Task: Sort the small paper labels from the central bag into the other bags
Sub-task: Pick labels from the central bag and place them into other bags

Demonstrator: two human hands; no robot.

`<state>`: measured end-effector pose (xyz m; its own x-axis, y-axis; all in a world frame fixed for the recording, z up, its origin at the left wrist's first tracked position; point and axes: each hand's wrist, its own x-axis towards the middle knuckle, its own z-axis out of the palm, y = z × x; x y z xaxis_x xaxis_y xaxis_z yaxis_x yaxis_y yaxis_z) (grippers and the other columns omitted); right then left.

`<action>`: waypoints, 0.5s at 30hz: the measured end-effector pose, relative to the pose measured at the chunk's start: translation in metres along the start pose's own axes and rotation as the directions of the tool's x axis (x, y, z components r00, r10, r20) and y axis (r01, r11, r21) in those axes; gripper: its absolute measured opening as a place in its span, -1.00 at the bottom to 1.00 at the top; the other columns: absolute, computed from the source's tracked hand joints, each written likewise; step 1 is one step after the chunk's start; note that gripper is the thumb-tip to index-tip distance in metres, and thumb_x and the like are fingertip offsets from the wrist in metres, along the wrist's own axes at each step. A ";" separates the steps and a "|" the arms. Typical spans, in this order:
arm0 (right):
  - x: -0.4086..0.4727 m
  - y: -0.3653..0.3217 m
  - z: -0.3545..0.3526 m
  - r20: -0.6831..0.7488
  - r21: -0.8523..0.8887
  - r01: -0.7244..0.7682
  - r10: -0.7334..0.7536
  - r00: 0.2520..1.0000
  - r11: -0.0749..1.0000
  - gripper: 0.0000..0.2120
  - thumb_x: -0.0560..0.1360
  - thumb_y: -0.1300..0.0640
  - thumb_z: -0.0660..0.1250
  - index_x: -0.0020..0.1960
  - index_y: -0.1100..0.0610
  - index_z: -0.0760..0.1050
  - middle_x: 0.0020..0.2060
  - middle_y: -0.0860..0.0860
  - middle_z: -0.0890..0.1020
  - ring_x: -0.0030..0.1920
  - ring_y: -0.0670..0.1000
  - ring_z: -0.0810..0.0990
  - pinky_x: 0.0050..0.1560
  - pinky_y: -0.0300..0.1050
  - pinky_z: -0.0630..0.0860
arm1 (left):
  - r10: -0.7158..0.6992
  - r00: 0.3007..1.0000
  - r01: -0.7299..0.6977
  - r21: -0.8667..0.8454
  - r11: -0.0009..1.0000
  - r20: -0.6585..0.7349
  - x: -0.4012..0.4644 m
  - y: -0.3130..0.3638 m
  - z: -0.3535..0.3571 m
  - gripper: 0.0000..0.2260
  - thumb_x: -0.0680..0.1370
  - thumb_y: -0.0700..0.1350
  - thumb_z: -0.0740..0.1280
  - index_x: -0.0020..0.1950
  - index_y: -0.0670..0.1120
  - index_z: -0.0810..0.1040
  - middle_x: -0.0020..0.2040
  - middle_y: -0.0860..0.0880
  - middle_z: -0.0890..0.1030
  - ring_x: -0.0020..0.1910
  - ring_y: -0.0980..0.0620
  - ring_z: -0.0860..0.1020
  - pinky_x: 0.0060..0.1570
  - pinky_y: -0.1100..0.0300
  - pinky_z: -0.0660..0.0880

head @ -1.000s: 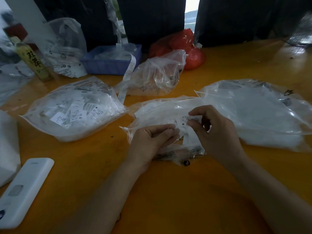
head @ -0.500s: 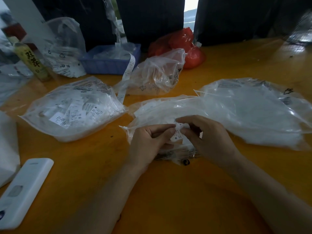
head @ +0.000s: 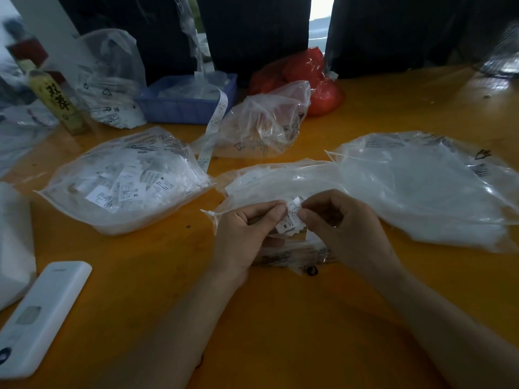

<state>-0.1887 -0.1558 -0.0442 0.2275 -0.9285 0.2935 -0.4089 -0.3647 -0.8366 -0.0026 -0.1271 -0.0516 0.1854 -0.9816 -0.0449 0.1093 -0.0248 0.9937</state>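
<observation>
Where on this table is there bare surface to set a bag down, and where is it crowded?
Bare table lies nearest the person, between the forearms and beside the white device. Another free patch is far right, behind the right bag. It is crowded at the back left, around the blue tray, bottle and left bag.

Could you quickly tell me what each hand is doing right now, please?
Left hand: pinching the small paper labels over the central bag.
Right hand: pinching the same labels from the other side.
</observation>
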 end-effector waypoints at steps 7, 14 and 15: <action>-0.001 0.001 0.004 0.000 -0.047 0.000 0.000 1.000 0.999 -0.93 0.55 -0.05 0.41 -0.02 -0.08 0.61 -0.22 -0.21 0.66 -0.17 -0.20 0.63 -0.20 -0.34 0.54 | 0.014 0.999 -0.015 0.024 1.000 0.041 0.000 -0.002 0.001 -0.82 0.42 0.06 0.56 0.00 0.12 0.81 0.00 0.05 0.79 -0.11 0.04 0.77 -0.28 0.20 0.70; -0.003 0.005 0.008 0.027 -0.052 0.013 -0.011 1.000 0.999 -0.87 0.51 -0.10 0.43 -0.01 -0.08 0.61 -0.20 -0.23 0.65 -0.16 -0.19 0.64 -0.17 -0.27 0.58 | 0.002 0.998 -0.003 0.014 1.000 0.068 0.000 -0.002 0.000 -0.84 0.46 0.02 0.55 0.04 0.10 0.80 0.05 0.05 0.78 -0.03 0.05 0.77 -0.25 0.21 0.69; -0.002 0.006 0.008 -0.008 -0.059 0.011 -0.012 1.000 0.998 -0.93 0.52 -0.04 0.44 -0.03 -0.08 0.60 -0.20 -0.23 0.65 -0.15 -0.20 0.63 -0.17 -0.30 0.57 | -0.006 0.997 0.005 0.017 1.000 0.077 0.000 -0.002 -0.001 -0.82 0.46 0.03 0.55 0.06 0.11 0.80 0.06 0.05 0.78 -0.06 0.01 0.77 -0.24 0.22 0.69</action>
<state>-0.1848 -0.1554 -0.0532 0.2255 -0.9247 0.3068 -0.4575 -0.3785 -0.8046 -0.0023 -0.1268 -0.0538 0.1086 -0.9932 -0.0428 0.0931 -0.0327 0.9951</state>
